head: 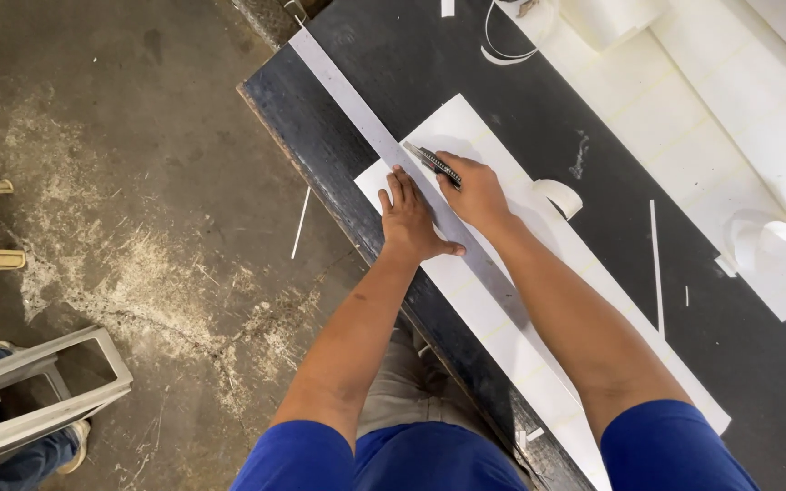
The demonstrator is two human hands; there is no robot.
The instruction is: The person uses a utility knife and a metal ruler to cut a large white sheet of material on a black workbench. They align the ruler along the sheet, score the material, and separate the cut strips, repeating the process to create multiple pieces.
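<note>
A long white sheet (466, 127) lies along the near edge of a black table (429, 64). Across it runs a long grey metal ruler (347, 95). My left hand (408, 221) presses flat on the ruler, fingers spread. Just beyond it, my right hand (475, 189) grips a black utility knife (431, 161) with its blade tip against the ruler's right edge on the sheet.
Large white sheets (730, 118) and curled offcuts (561, 193) cover the table's far right. Thin white strips (656, 268) lie on the black top and on the concrete floor (138, 182). Another person's leg and a grey frame (38, 391) are at lower left.
</note>
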